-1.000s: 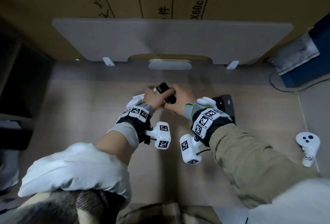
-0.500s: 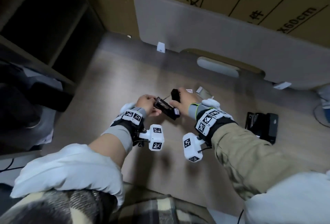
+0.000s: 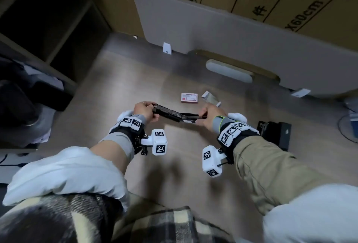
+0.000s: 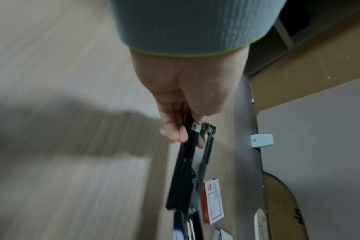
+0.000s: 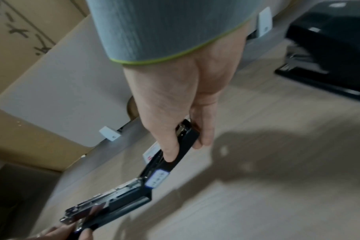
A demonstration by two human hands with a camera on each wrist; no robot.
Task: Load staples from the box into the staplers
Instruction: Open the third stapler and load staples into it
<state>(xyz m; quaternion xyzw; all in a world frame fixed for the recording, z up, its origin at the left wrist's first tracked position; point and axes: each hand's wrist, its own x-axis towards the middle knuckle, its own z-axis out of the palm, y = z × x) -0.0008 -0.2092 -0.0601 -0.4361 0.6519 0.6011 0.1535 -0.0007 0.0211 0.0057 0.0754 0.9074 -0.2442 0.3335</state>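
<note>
A black stapler [image 3: 175, 114] is swung wide open, almost flat, above the wooden desk. My left hand [image 3: 144, 110] grips its left end, where the metal staple channel [image 5: 105, 194] lies exposed. My right hand [image 3: 208, 114] pinches the other end, the black top cover [image 5: 183, 146], between thumb and fingers. In the left wrist view the stapler [image 4: 187, 175] runs away from my curled fingers [image 4: 176, 126]. The red-and-white staple box [image 3: 189, 97] lies on the desk just beyond the stapler, and a small grey inner tray [image 3: 210, 98] lies to its right.
A second, larger black stapler [image 3: 275, 134] sits on the desk to the right of my right hand. A grey divider panel [image 3: 232, 35] stands along the desk's back edge, with cardboard behind it. Dark shelves [image 3: 38, 29] are at the left.
The stapler has been unfolded from a tight angle to nearly flat, my hands moving apart. The head view has swung left, so the staple box now shows fully.
</note>
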